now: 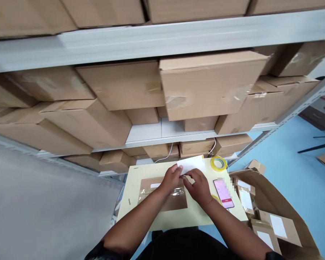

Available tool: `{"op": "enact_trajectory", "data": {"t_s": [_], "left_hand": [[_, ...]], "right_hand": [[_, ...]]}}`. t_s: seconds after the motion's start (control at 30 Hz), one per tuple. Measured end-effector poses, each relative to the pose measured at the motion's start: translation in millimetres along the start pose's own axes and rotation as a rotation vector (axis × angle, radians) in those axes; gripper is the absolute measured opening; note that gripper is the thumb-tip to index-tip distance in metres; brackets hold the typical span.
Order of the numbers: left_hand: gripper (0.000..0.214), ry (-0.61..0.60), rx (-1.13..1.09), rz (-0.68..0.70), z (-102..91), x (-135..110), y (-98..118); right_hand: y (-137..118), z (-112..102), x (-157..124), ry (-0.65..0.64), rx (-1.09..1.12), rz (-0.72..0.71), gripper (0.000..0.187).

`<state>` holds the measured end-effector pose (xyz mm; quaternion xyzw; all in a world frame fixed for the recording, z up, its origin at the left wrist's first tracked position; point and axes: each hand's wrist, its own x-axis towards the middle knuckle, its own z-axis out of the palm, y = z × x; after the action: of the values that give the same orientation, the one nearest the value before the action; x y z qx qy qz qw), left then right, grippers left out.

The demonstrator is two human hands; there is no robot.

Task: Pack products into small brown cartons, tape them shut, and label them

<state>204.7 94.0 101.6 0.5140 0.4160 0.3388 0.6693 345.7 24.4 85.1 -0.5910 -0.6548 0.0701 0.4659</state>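
A white paper sheet, like a label (193, 164), is held over the far part of a small cream table (134, 175). My left hand (173, 177) pinches its left end between thumb and fingers. At the sheet's lower edge, the fingers of my right hand (198, 186) are pressed together on it. Beneath my hands and left forearm lies a flat cardboard box (173, 205) with shiny clear tape across it and a small white patch on top. Right of my right hand are a yellow tape roll (219, 163) and a phone (223, 194) with a pink screen.
Behind the table stands a metal shelf rack (178, 36) packed with cardboard boxes (211, 86). To the right, a large open carton (281, 198) holds several small labelled boxes (280, 225). Part of another yellow roll (216, 198) shows beside my right wrist.
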Motion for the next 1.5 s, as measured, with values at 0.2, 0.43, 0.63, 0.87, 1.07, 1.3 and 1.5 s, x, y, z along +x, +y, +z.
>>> {"op": "enact_trajectory", "data": {"t_s": [0.2, 0.43, 0.63, 0.87, 1.07, 1.3, 1.5], "left_hand": [[0.056, 0.063, -0.047, -0.01, -78.0, -51.8, 17.7], [0.056, 0.094, -0.166, 0.06, -117.3, -110.8, 37.4], [0.045, 0.103, -0.359, 0.185, -148.0, -142.5, 63.2], [0.033, 0.119, -0.447, 0.202, -161.7, -165.0, 74.5], [0.03, 0.07, -0.478, 0.123, -163.5, -172.2, 73.3], [0.031, 0.032, -0.471, 0.107, -158.3, -170.6, 72.9], [0.034, 0.003, -0.48, 0.101, -145.1, -169.9, 75.3]], "right_hand": [[-44.8, 11.3, 2.5, 0.147, 0.378, 0.595, 0.033], [-105.3, 32.7, 15.7, -0.042, 0.987, 0.9, 0.038], [-144.9, 37.0, 7.6, -0.05, 1.094, 0.894, 0.037], [-167.7, 38.3, -6.1, -0.056, 1.099, 0.906, 0.037], [-167.9, 37.0, -14.6, -0.081, 1.105, 0.909, 0.038], [-159.3, 27.8, -18.0, -0.074, 1.126, 0.919, 0.037], [-153.9, 18.4, -18.8, -0.089, 1.147, 0.924, 0.039]]}}
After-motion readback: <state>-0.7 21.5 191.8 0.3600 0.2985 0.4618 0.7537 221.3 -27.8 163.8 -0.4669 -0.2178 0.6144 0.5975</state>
